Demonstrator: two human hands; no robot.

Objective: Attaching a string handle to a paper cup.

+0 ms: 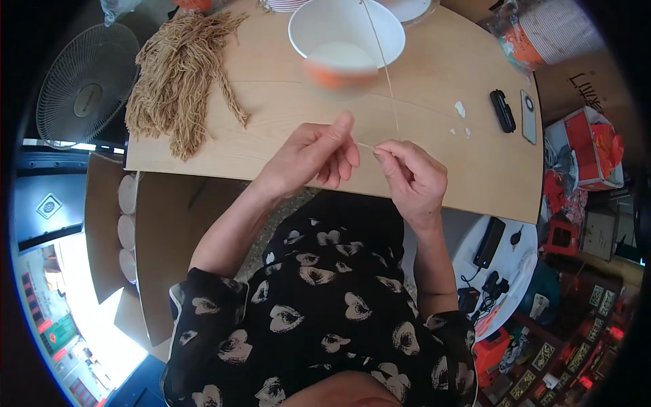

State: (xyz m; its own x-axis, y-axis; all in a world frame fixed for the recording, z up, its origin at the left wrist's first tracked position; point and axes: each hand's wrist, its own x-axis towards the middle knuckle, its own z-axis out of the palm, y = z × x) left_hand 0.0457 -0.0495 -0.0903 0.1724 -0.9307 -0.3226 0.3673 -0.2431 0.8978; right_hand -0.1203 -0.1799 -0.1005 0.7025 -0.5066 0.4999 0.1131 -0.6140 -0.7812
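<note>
Cord bundle (pixel 182 74), bowl (pixel 346 42) nearby

Both hands met over the near edge of the pale wooden table (pixel 475 163), the left hand (pixel 308 159) and the right hand (pixel 413 180) pinching a thin tan string (pixel 384 61) between their fingertips. The string ran up from the pinch, across a white paper bowl (pixel 346 42) with an orange band that hung blurred above the tabletop. A bundle of tan cords (pixel 180 74) lay at the table's far left. Near the right edge sat a small black device (pixel 502 110) and, just beside it, a phone (pixel 528 117). A fan (pixel 87 85) stood off the table's left.
</note>
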